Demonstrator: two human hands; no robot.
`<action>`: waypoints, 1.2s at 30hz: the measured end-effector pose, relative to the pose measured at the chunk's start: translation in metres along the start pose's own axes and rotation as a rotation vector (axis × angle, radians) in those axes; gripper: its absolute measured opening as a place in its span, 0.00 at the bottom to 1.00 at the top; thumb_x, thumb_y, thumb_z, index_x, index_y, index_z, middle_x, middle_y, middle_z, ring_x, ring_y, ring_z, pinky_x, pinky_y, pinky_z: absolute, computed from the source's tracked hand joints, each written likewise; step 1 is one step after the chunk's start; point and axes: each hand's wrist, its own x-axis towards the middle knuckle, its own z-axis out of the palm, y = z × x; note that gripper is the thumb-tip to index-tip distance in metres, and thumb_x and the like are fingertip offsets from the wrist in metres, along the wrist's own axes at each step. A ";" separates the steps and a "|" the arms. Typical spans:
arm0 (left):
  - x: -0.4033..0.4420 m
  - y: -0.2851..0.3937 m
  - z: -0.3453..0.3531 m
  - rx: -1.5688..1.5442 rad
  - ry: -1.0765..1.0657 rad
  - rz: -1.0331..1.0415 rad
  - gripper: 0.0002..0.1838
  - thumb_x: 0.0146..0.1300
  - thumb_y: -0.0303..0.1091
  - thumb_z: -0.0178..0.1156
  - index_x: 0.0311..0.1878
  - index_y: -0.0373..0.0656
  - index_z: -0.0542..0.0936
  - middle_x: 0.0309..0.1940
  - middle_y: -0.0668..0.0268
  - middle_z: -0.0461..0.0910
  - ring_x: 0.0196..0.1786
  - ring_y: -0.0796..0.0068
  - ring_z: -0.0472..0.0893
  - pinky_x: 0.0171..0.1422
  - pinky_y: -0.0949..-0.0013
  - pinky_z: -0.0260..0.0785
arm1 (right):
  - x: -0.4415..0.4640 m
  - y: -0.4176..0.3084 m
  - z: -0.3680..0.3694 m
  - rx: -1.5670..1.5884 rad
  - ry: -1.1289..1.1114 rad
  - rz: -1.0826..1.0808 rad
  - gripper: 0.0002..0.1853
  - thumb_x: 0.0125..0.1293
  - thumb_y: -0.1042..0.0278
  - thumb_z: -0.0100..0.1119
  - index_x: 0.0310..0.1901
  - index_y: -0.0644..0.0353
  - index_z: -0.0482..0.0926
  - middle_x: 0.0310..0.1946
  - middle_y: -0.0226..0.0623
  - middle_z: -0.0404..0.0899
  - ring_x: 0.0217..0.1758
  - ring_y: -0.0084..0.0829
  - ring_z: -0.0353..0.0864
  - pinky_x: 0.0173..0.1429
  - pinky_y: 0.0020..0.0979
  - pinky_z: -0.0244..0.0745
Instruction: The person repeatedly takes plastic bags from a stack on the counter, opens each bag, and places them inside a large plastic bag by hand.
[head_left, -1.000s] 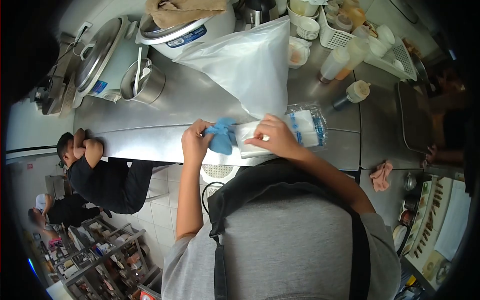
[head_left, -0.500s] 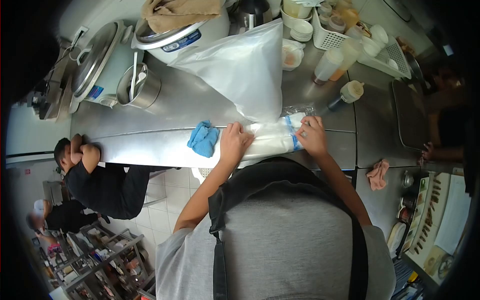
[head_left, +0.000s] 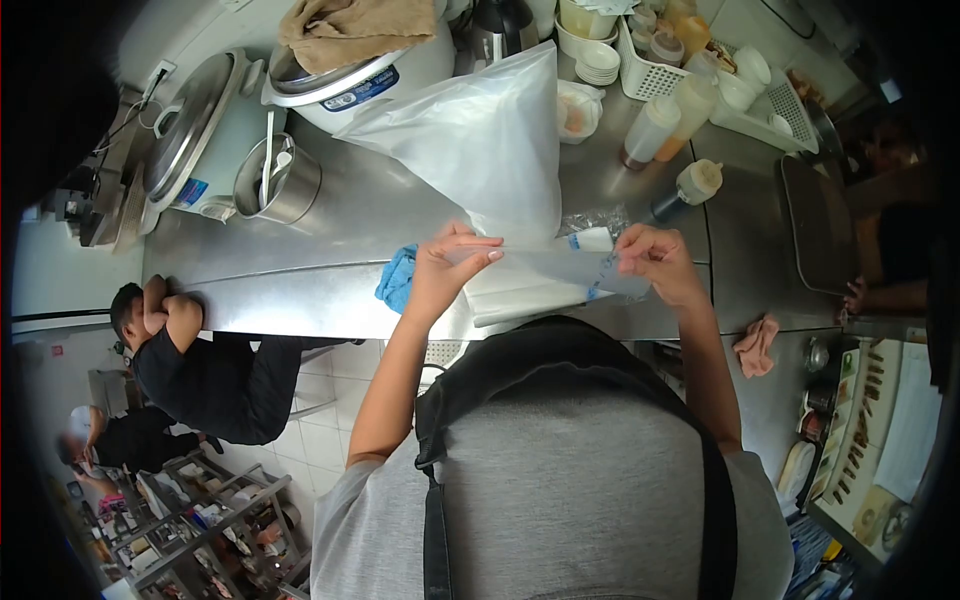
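A thin clear plastic bag (head_left: 555,264) with blue print is stretched between my two hands. My left hand (head_left: 452,265) pinches one end of it, and my right hand (head_left: 662,262) grips the printed end. Beneath it, a stack of white plastic bags (head_left: 525,300) lies on the steel counter. Just left of my left hand is a crumpled blue cloth (head_left: 397,280), partly hidden behind that hand. A large white plastic bag (head_left: 490,140) stands behind the stack, and a crinkled clear wrapper (head_left: 597,219) lies near my right hand.
Behind are a steel pot (head_left: 300,185) with utensils, two large cookers, and squeeze bottles (head_left: 652,130) beside a white basket (head_left: 640,72). A dark tray (head_left: 815,225) and a pink cloth (head_left: 757,346) are at the right. A seated person (head_left: 215,375) is at the left.
The blue cloth went from my left hand to the counter. Both hands moved onto the bag stack, then rose with a clear bag between them; my right hand moved rightward.
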 end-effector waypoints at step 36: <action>0.074 0.055 -0.052 -0.439 -0.423 -0.377 0.22 0.68 0.47 0.52 0.51 0.37 0.76 0.42 0.65 0.79 0.39 0.75 0.78 0.43 0.73 0.72 | 0.120 -0.110 0.048 0.907 -0.616 0.071 0.24 0.75 0.50 0.34 0.26 0.53 0.72 0.21 0.31 0.70 0.21 0.26 0.67 0.27 0.28 0.66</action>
